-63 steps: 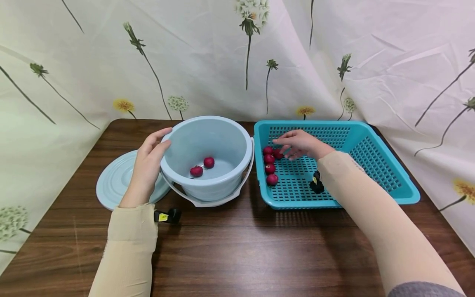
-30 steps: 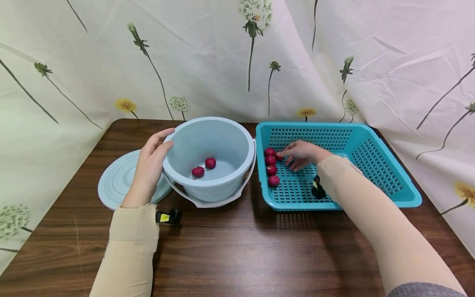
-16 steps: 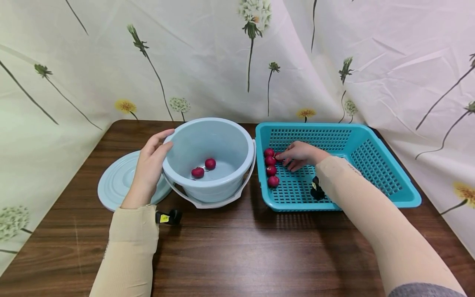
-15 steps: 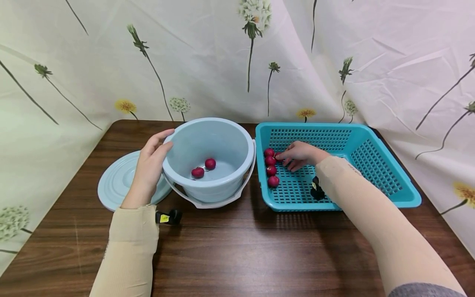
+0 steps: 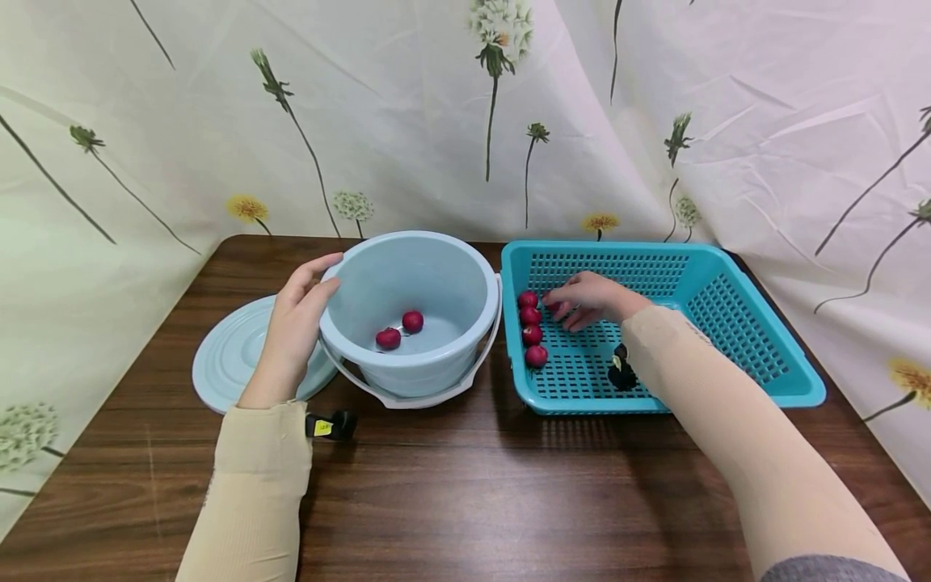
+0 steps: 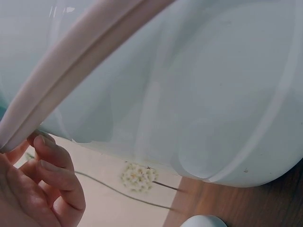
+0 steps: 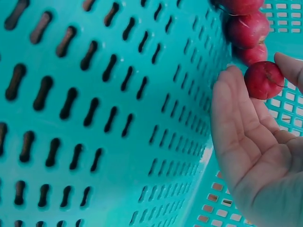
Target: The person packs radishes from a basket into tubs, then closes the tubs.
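Right inside the far left corner of the turquoise basket [image 5: 592,404], a red radish [image 7: 264,80] sits close to a row of four radishes [image 5: 532,334] lined up along the left wall. That row takes up the room on its left; open room lies to its right, where the slotted floor runs on toward the near edge and the right wall.

The right hand [image 7: 260,151] has its grip narrowed to the radish's width, pinching it between thumb and fingers. The radish lies out at the fingertips, apart from the palm; whether it also touches the basket floor cannot be told. Its body is nearly round, so a long axis is hard to make out, but a thin root strand trails toward the thumb.

Left of the basket, a pale blue bucket [image 5: 414,377] stands upright near the far edge of the surface [image 5: 509,493], its handle [image 5: 396,402] lowered round the front. Two more radishes [image 5: 412,322] lie on its floor. The left hand [image 5: 287,331] has its grip on the bucket's left rim, fingers bent. Farther out, toward the left edge of the surface, a round lid [image 5: 233,343] lies flat, partly behind that hand.
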A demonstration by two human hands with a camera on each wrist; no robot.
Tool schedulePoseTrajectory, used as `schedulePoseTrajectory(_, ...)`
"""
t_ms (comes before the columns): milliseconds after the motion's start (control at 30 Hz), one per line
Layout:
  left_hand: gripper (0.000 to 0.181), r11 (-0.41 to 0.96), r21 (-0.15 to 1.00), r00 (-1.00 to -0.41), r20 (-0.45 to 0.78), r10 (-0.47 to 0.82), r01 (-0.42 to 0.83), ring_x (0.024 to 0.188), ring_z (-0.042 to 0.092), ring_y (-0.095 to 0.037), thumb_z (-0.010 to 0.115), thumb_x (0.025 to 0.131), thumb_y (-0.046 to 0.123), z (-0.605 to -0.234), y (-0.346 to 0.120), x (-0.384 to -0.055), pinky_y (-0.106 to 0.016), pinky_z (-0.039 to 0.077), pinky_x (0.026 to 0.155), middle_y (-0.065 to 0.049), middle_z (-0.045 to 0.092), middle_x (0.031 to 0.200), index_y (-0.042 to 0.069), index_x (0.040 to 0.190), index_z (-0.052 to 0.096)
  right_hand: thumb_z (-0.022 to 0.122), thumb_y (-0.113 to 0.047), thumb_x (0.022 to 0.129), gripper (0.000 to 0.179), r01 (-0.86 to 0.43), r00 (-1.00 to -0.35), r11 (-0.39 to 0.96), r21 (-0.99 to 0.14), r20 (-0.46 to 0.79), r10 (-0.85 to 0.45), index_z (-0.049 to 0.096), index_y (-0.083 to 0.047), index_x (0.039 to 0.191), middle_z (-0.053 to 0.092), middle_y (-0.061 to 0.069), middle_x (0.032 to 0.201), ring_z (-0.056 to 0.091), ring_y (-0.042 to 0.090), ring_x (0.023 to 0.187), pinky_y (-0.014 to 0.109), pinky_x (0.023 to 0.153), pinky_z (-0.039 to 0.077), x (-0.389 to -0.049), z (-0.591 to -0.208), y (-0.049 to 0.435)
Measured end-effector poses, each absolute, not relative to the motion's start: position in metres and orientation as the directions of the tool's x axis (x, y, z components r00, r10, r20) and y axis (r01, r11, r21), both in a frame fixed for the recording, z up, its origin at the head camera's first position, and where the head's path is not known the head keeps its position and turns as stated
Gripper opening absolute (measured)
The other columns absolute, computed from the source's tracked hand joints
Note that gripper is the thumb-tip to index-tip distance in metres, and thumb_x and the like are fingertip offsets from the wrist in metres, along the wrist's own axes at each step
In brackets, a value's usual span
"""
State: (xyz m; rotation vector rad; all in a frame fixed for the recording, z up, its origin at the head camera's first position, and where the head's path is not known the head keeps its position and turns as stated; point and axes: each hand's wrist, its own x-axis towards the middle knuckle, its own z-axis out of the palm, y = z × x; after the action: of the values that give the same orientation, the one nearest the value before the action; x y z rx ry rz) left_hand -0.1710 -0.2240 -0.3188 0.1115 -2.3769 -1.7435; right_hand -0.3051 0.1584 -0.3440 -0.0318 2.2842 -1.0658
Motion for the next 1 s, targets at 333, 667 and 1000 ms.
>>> schedulePoseTrajectory(333,0.045,0.307,0.950,-0.979,0.109,-0.174,0.052,0.095,0.059,-0.012,0.043,0.104,0.037,-0.320,-0.224,-0.172,-0.019,0.051,0.077,0.004,0.054,0.112,0.023,0.146,0.049,0.063,-0.026,0.095,0.030,0.254,-0.830,0.569,-0.782,-0.478,-0.288,0.050,-0.005,0.112,0.066,0.016,0.113,0.067,0.026,0.088,0.045,0.092,0.055,-0.306,-0.336,0.159)
schedulePoseTrajectory(667,0.045,0.307,0.950,-0.979,0.113,-0.169,0.057,0.099,0.058,-0.010,0.042,0.104,0.037,-0.320,-0.224,-0.171,-0.018,0.051,0.078,0.005,0.054,0.114,0.023,0.146,0.048,0.061,-0.022,0.097,0.023,0.248,-0.837,0.488,-0.837,-0.439,-0.328,0.051,-0.007,0.110,0.066,0.010,0.102,0.066,0.021,0.077,0.041,0.084,0.058,-0.307,-0.333,0.162)
schedulePoseTrajectory(1000,0.045,0.303,0.951,-0.980,0.112,-0.165,0.058,0.100,0.058,-0.010,0.042,0.104,0.037,-0.320,-0.224,-0.171,-0.019,0.051,0.078,0.005,0.054,0.114,0.023,0.146,0.048,0.062,-0.023,0.097,0.024,0.253,-0.838,0.407,-0.877,-0.409,-0.360,0.051,-0.008,0.112,0.063,0.006,0.099,0.064,0.016,0.073,0.044,0.090,0.056,-0.304,-0.321,0.156)
